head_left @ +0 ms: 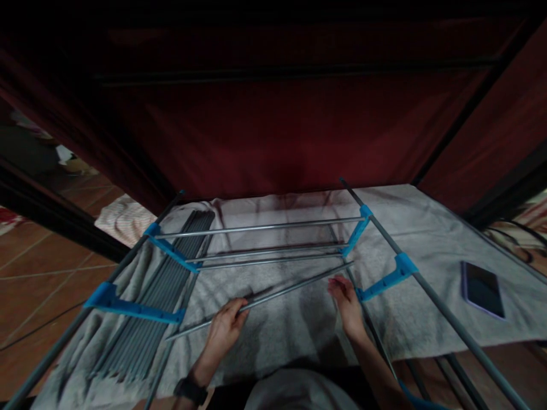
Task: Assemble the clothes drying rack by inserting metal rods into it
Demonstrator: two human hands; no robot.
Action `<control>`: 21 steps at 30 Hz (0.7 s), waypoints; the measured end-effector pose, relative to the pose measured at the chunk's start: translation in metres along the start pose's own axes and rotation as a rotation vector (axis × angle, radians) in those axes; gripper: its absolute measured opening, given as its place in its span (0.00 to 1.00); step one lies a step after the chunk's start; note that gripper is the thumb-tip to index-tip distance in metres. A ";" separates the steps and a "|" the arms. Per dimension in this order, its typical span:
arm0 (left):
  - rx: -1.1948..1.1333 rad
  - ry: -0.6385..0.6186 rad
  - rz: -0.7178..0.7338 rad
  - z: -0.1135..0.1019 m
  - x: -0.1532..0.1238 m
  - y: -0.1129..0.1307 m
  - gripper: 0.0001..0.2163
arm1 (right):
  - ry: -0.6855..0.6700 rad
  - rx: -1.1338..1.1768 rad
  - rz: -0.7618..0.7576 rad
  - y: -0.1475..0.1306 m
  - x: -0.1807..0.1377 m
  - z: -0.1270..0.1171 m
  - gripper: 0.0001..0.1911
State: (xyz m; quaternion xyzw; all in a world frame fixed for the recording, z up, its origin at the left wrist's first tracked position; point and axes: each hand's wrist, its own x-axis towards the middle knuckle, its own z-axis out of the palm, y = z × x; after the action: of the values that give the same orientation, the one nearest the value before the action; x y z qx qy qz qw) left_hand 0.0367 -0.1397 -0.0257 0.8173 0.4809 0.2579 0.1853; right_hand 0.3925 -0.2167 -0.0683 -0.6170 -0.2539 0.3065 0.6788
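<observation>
My left hand (226,327) is closed around a thin grey metal tube (290,289), which slants up to the right between the two sides of a frame. Just below the tube's right end, my right hand (343,299) is held with its fingers apart and nothing in them. Blue plastic brackets join the frame's long poles: a left near bracket (132,307), a right near bracket (387,278), a left far bracket (173,250) and a right far bracket (356,232). Several crossbars, among them the far crossbar (265,226), span the two far brackets.
A bundle of loose grey tubes (149,319) lies on the grey cloth (436,239) at the left, partly under the frame. To the right rests a phone (482,289). A dark red wooden panel (277,131) rises behind. Tiled floor (47,267) shows at the left.
</observation>
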 end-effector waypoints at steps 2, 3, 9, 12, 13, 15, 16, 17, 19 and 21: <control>0.019 -0.018 0.016 0.002 0.001 0.005 0.10 | -0.074 0.215 0.187 -0.003 0.000 0.005 0.23; 0.036 -0.023 0.019 0.002 0.001 0.008 0.10 | -0.111 0.289 0.245 -0.006 -0.001 0.007 0.23; 0.127 -0.076 0.031 0.000 0.004 0.010 0.11 | -0.149 0.416 0.341 -0.013 0.002 0.012 0.18; 0.204 -0.081 0.030 -0.001 0.005 0.006 0.11 | -0.143 0.401 0.359 -0.005 0.004 0.011 0.18; 0.232 -0.084 0.024 -0.002 0.005 0.005 0.11 | -0.126 0.402 0.372 -0.001 0.005 0.010 0.18; 0.278 -0.102 0.010 -0.002 0.004 0.005 0.12 | -0.075 0.397 0.405 0.006 0.007 0.007 0.18; 0.292 -0.114 0.004 -0.002 0.004 0.006 0.12 | -0.053 0.390 0.421 0.009 0.009 0.005 0.18; 0.301 -0.125 0.000 -0.002 0.005 0.007 0.13 | -0.039 0.381 0.434 0.012 0.011 0.004 0.18; 0.311 -0.133 -0.008 -0.001 0.006 0.011 0.13 | -0.027 0.365 0.446 0.016 0.015 0.000 0.18; 0.317 -0.133 -0.010 0.001 0.009 0.016 0.13 | -0.022 0.367 0.437 0.018 0.020 -0.003 0.16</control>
State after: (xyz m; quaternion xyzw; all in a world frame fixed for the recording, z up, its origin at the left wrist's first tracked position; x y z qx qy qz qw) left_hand 0.0520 -0.1391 -0.0150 0.8492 0.5061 0.1232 0.0870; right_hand 0.4064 -0.2031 -0.0874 -0.5206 -0.0625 0.4933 0.6941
